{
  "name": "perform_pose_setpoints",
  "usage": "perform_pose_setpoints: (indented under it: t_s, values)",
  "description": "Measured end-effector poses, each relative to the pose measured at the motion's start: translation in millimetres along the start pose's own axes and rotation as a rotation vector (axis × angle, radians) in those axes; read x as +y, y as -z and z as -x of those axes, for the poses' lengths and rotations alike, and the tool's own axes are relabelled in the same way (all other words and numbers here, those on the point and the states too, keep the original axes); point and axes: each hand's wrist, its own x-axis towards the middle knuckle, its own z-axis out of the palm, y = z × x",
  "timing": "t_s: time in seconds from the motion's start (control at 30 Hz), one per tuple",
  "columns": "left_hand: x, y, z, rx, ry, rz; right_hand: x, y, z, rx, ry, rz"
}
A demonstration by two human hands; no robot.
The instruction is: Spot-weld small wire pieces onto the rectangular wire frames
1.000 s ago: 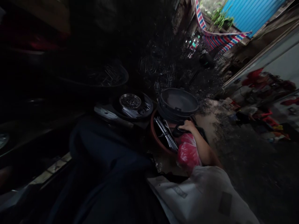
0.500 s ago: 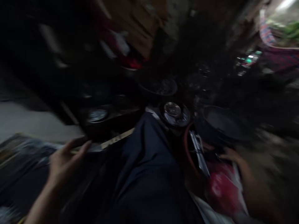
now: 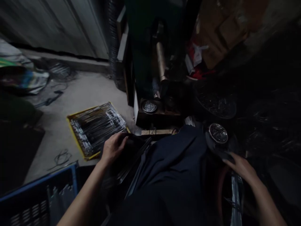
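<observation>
My left hand (image 3: 114,147) reaches down to a dark bundle of thin metal rods (image 3: 131,155) beside my left knee, its fingers curled over the bundle's top. Just left of it a yellow-edged tray (image 3: 77,138) holds several shiny metal rods. My right hand (image 3: 240,165) lies low at the right, fingers bent over the rim of a dark round basin (image 3: 223,150) near a shiny metal disc (image 3: 218,133). What it holds, if anything, is lost in the dark. My dark-trousered leg (image 3: 174,169) lies between both hands.
A small press machine (image 3: 160,62) stands ahead, with a round metal piece (image 3: 149,106) on its base. A blue crate (image 3: 39,194) sits at the lower left. Wire rings and dark basins (image 3: 217,106) crowd the right. Loose wire (image 3: 61,157) lies on the concrete floor.
The view has swung left from the basins and street to the press and floor. My left hand came into sight and dropped onto the rod bundle. My right hand left the black basin.
</observation>
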Motion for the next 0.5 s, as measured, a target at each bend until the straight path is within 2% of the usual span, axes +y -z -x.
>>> perform_pose_setpoints:
  t_s: [0.07,0.13,0.23,0.33,0.4,0.5]
  values:
    - [-3,10.9,30,-0.04,0.022,-0.066,-58,-1,-42,0.011,0.129,-0.014]
    - [-5,18.8,70,-0.114,0.026,-0.098,-108,-4,-75,0.037,0.251,-0.035]
    - [-9,19.5,127,-0.147,-0.021,-0.162,-160,-11,-111,0.069,0.334,-0.017]
    - [-12,13.5,153,-0.131,0.029,-0.214,-184,-19,-133,0.087,0.332,-0.04]
    - [-14,14.1,155,-0.136,0.071,-0.195,-188,-25,-141,0.1,0.345,-0.144]
    - [-20,26.5,146,-0.152,0.109,-0.202,-181,-33,-144,0.17,0.339,-0.379]
